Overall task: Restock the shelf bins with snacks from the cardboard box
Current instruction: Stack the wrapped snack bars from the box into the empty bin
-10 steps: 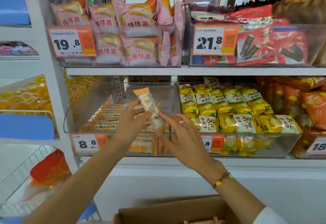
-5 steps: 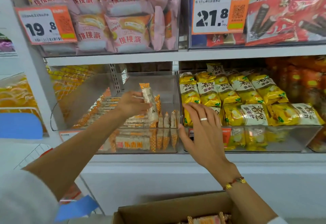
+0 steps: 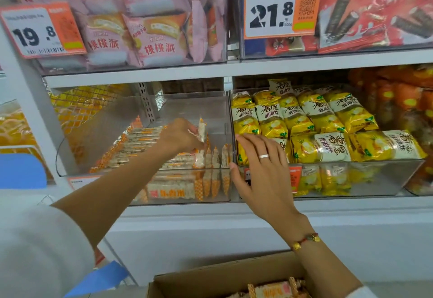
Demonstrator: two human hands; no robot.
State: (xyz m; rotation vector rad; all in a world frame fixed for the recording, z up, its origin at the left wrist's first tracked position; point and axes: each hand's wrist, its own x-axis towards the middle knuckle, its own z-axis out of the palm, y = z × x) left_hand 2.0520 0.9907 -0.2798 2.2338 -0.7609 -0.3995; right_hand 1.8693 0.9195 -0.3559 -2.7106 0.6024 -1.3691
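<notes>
My left hand (image 3: 179,137) reaches into the clear shelf bin (image 3: 210,103) and holds an orange-and-white snack bar (image 3: 202,131) upright above the bars stacked inside. More such bars (image 3: 213,173) stand on end along the bin's right side. My right hand (image 3: 262,171), with a ring on one finger, lies open with straight fingers against the front corner where this bin meets its neighbour. The cardboard box (image 3: 210,281) sits at the bottom edge with more bars (image 3: 271,289) in it.
The neighbouring clear bin (image 3: 375,180) to the right holds yellow snack packs. Pink cake packs (image 3: 152,37) and red packs (image 3: 375,13) fill the upper shelf behind price tags. Orange packs sit at the far right, a wire basket at the left.
My left hand has carried the snack bar deeper into the bin and lower toward the standing bars. My right hand has let go of it and moved to the bin's front corner.
</notes>
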